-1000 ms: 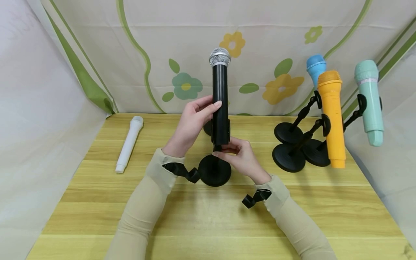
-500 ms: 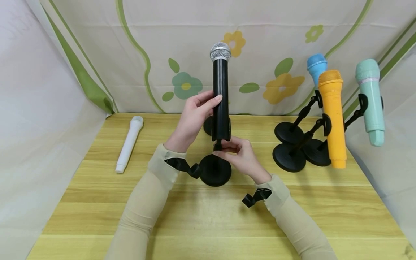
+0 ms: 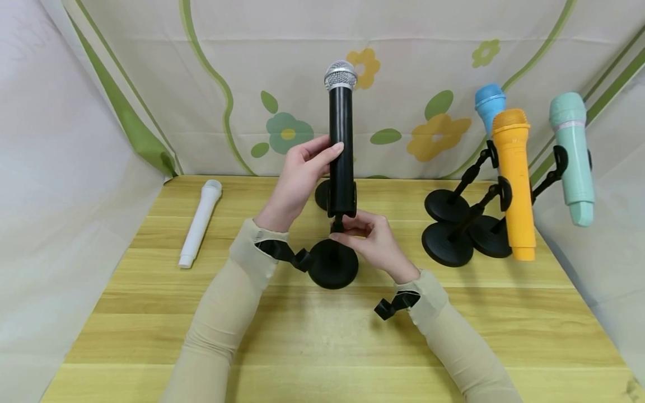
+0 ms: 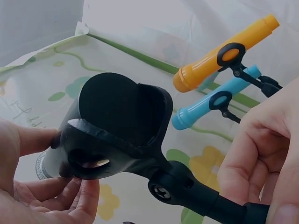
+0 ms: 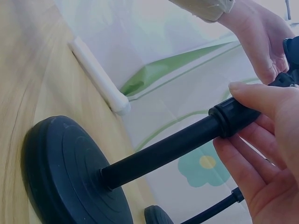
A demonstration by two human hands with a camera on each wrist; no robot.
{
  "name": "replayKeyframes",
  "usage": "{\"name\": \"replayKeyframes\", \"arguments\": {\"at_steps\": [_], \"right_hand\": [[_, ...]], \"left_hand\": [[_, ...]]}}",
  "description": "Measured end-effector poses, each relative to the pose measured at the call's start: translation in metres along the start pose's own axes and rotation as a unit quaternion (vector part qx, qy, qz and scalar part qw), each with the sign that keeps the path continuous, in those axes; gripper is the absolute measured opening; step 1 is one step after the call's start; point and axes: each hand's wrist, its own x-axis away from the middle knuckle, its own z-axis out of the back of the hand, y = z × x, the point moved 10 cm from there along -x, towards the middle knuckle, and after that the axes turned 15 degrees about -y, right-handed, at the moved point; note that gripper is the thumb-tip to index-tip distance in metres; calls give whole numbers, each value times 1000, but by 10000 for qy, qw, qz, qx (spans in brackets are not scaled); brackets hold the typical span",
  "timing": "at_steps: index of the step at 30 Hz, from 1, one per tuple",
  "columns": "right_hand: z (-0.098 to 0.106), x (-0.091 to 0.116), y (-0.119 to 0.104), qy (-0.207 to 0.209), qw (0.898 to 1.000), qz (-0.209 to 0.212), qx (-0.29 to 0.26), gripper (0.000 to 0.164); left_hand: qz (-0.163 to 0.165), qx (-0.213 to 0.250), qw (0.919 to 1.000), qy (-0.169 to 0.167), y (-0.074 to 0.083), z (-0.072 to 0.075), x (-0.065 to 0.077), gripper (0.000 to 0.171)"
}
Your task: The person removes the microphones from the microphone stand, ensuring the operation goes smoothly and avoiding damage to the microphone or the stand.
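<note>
Rising slightly in the head view since the earlier frame, the black handheld microphone (image 3: 341, 120) and the left hand (image 3: 296, 180) are shifting upward together, while the right hand (image 3: 375, 242) is staying low. A wooden table (image 3: 312, 347) is bearing the desktop microphone stand (image 5: 163, 150), its round base (image 3: 333, 270) lying flat. Above it, the microphone is pointing its silver mesh grille (image 3: 340, 75) up and away from the person, its long axis running nearly vertical in the head view. Its grille is extending above the left hand's grip, its bottom end sitting below in the stand's clip (image 4: 163, 114). Thumb and fingers are clasping the handle; the right hand is pinching the stem's collar (image 5: 228, 120).
</note>
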Motion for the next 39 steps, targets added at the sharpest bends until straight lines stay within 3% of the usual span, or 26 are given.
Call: {"name": "replayKeyframes", "arguments": {"at_steps": [9,13,20,39], "right_hand": [[5,-1,30,-10,10000,9,34,28],[3,1,26,-45,9999,-159,32,30],[-2,2,0,-78,10000,-18,48,27],[-3,3,1,-126,9999,20,28,27]], "left_hand": [[-73,-97,9999,77,7,2,-4,35],[-91,-141,9998,79,10,2,-7,35],[-41,-246,9997,57,11,1,-11,37],[35,-408,9976,566,8,16,-17,41]]}}
